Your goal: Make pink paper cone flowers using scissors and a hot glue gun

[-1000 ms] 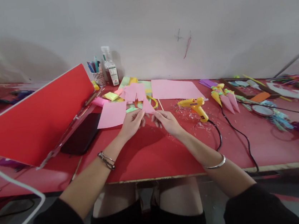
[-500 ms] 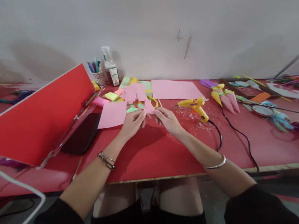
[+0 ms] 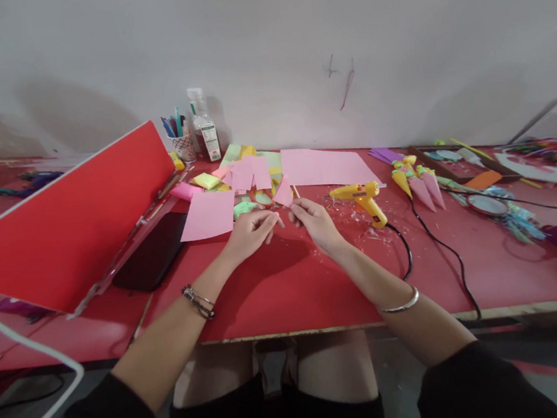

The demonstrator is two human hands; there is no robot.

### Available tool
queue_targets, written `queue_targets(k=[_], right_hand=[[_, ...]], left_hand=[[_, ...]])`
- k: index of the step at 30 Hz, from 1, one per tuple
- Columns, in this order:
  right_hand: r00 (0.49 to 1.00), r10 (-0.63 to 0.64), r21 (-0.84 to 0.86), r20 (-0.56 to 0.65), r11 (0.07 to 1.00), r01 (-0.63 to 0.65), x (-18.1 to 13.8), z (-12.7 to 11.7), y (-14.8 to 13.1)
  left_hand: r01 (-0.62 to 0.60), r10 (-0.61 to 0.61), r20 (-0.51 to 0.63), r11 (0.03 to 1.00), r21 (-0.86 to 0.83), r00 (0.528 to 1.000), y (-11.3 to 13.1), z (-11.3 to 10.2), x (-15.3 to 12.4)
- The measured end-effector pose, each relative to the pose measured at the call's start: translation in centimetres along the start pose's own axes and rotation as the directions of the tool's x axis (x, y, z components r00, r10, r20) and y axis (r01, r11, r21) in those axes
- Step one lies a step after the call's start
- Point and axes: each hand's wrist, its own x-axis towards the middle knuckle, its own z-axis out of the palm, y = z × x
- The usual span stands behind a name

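My right hand [image 3: 314, 223] pinches a small pink paper cone [image 3: 283, 192] at its lower edge, with the pointed end up. Just to its left, my left hand [image 3: 253, 232] is loosely curled with the fingertips a little apart. Nothing shows in it, and it does not touch the cone. A pink paper sheet [image 3: 207, 215] lies behind my left hand. Pink strips [image 3: 250, 173] rest on a pile of coloured paper and yellow and pink packets beyond both hands.
A yellow glue gun [image 3: 365, 200] lies at right among glue threads, its black cord [image 3: 407, 255] trailing forward. Finished-looking cones [image 3: 421, 186] sit farther right. A red board [image 3: 78, 218] leans at left beside a black flat object [image 3: 150, 254]. A bottle [image 3: 207, 133] and pen cup [image 3: 183, 146] stand behind.
My left hand has let go of the pink paper and moved slightly away from it. The paper, earlier stretched between both hands, now stands as a narrow cone in my right hand.
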Motion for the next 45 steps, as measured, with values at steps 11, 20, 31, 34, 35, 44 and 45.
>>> queue_targets(k=[11, 20, 31, 34, 35, 44, 45], right_hand=[[0.993, 0.114, 0.044, -0.005, 0.993, -0.113, 0.2, 0.1, 0.0], [0.969, 0.208, -0.131, 0.13, 0.973, -0.191, -0.2, 0.3, 0.0], [0.975, 0.213, -0.08, -0.066, 0.973, -0.218, 0.0, 0.4, 0.0], [0.986, 0.126, -0.092, -0.113, 0.986, -0.136, 0.2, 0.2, 0.4], [0.987, 0.104, -0.097, -0.121, 0.989, -0.116, 0.3, 0.1, 0.5], [0.999, -0.029, -0.194, -0.04, 0.981, 0.02, -0.2, 0.4, 0.5], [0.999, -0.038, -0.206, -0.022, 0.978, 0.033, -0.2, 0.5, 0.5]], left_hand=[[-0.19, 0.199, 0.004, 0.929, 0.319, 0.98, 0.4, 0.3, -0.4], [-0.06, 0.085, -0.167, 0.987, 0.151, 0.982, 1.5, -0.5, -0.9], [0.267, -0.141, -0.235, 0.675, 0.688, 0.962, -2.0, -7.0, -4.0], [0.284, -0.217, -0.2, 0.495, 0.821, 0.956, -2.7, -7.4, -4.6], [0.273, -0.223, -0.187, 0.462, 0.844, 0.957, -2.7, -7.5, -4.6], [0.172, -0.2, -0.113, 0.309, 0.935, 0.973, -1.7, -7.5, -4.1], [0.164, -0.225, -0.098, 0.296, 0.941, 0.969, -1.6, -7.6, -4.0]])
